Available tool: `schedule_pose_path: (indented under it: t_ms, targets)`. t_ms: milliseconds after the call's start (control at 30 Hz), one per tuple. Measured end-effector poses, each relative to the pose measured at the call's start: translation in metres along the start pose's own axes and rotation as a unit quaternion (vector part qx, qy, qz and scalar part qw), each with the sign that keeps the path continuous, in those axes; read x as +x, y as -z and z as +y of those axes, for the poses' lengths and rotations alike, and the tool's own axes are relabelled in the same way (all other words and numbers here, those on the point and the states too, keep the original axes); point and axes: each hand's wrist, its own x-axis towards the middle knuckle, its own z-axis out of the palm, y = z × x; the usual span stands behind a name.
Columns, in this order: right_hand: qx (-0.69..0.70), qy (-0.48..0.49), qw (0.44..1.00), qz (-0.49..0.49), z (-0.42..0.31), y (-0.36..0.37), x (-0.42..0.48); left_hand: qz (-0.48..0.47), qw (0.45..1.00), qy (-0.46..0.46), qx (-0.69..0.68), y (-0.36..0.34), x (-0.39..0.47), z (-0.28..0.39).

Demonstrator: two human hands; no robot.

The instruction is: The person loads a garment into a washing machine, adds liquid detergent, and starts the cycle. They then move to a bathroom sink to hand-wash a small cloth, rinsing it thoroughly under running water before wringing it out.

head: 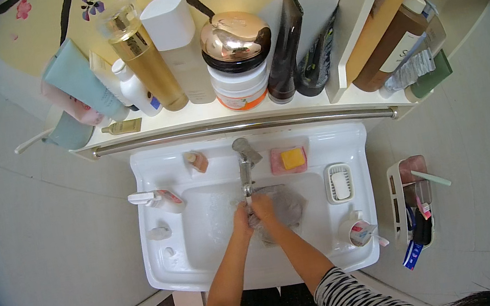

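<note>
Both my hands are together in the white washbasin (222,252), right under the spout of the chrome faucet (245,172). A wet grey cloth (290,208) is bunched between them, and the rest of it spreads over the basin floor to the right. My left hand (242,218) grips the bunched part from the left side. My right hand (263,206) closes on it from the right, close to the spout. A short stream of water seems to fall from the spout onto the cloth. The fingertips are partly hidden by the hands.
Along the rim stand a spray bottle (163,200), a small pump bottle (197,161), a yellow soap bar (293,158) on a pink sponge, a soap dish (346,168) and a cup (349,232). A metal rail (241,127) runs below a shelf of cosmetics. A toothbrush caddy (397,205) hangs right.
</note>
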Motion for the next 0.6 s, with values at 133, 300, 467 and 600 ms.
schedule_pose_path:
  t_ms: [133, 300, 467, 600]
  targets:
    - [0.408, -0.244, 0.880, 0.017, -0.005, -0.001, -0.005, -0.046, 0.998, 0.006, -0.043, 0.013, 0.004, 0.009]
    - [0.117, 0.001, 0.990, 0.074, -0.075, 0.039, -0.054, -0.076, 0.996, -0.009, -0.043, 0.031, 0.016, 0.006]
    - [-0.028, -0.023, 0.998, 0.051, -0.093, 0.058, -0.045, -0.078, 0.996, 0.029, -0.038, 0.020, 0.024, -0.003]
    - [-0.026, -0.049, 0.998, 0.010, -0.057, 0.043, -0.029, -0.037, 0.999, 0.037, 0.001, 0.020, 0.021, -0.010]
